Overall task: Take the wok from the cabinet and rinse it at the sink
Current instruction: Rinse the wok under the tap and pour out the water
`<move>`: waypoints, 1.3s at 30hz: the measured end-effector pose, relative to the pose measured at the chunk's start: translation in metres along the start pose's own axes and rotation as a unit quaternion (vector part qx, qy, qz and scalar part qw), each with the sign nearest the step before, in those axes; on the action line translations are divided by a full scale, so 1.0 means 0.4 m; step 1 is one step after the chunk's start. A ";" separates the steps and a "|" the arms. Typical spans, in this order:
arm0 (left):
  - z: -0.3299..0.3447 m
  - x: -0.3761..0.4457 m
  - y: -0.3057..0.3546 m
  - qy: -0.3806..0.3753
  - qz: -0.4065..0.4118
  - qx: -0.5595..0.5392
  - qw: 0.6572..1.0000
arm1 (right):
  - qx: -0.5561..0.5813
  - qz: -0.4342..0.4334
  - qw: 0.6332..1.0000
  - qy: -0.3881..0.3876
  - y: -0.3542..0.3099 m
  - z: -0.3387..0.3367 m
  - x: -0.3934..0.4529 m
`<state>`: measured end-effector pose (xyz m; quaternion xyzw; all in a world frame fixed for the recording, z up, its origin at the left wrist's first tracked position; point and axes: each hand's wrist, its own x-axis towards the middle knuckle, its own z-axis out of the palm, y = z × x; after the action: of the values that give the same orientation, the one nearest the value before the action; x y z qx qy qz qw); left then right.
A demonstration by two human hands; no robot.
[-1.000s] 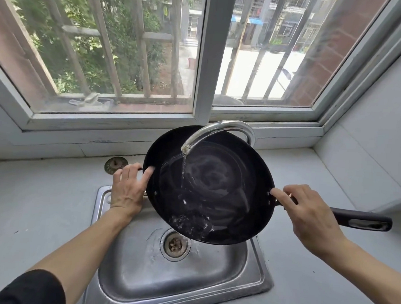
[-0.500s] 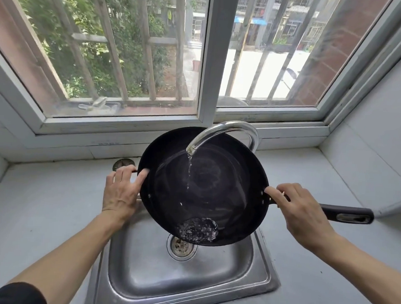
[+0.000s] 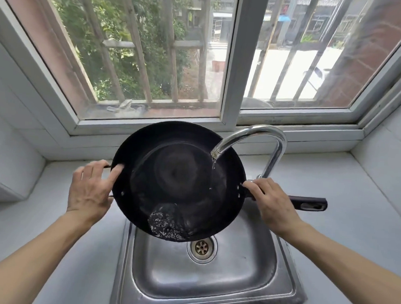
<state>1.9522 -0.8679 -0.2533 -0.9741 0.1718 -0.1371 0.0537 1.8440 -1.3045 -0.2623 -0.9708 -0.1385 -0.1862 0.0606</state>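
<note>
Wok [image 3: 171, 173] shifted left under faucet [image 3: 253, 135]; you're mid-rinse over sink [image 3: 285, 289]. Left hand [image 3: 90, 190] grips its rim loop, right hand [image 3: 273, 203] clamps its handle. Next: swirl, tip toward drain [image 3: 201, 247].

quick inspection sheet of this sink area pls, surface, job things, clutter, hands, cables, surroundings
surface: grey counter around a steel sink; bare drain.
job's things: black wok held tilted over the sink; tap runs into it; water pools at its low edge.
clutter: small grey thing at the counter's left edge, unclear.
grippers: left hand grips the wok's small side handle; right hand grips the long handle.
cables: nothing seen.
surroundings: barred window behind, tiled walls on both sides.
</note>
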 end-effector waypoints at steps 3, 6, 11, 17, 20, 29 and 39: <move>-0.018 0.000 -0.036 0.013 -0.001 0.011 1.000 | 0.019 -0.003 1.000 -0.001 -0.016 0.026 0.028; -0.030 0.000 -0.060 0.022 -0.001 0.018 1.000 | 0.030 -0.001 1.000 -0.002 -0.025 0.048 0.054; -0.050 -0.008 -0.085 0.019 0.000 0.032 0.999 | 0.054 -0.001 0.999 0.000 -0.036 0.074 0.087; -0.065 -0.009 -0.095 0.052 -0.012 0.045 0.998 | 0.076 0.007 0.997 0.003 -0.047 0.103 0.104; -0.074 0.001 -0.097 0.068 -0.013 0.052 0.996 | 0.083 0.009 0.996 0.010 -0.048 0.111 0.111; -0.068 0.037 -0.075 0.085 -0.017 0.045 0.995 | 0.075 0.016 0.997 0.027 -0.014 0.109 0.114; -0.073 0.074 -0.052 0.081 -0.022 0.031 0.996 | 0.059 0.007 0.996 0.062 0.010 0.097 0.112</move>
<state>1.9771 -0.8604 -0.2147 -0.9611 0.1499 -0.2220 0.0669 1.8984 -1.2907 -0.2813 -0.9532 -0.1382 -0.2369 0.1274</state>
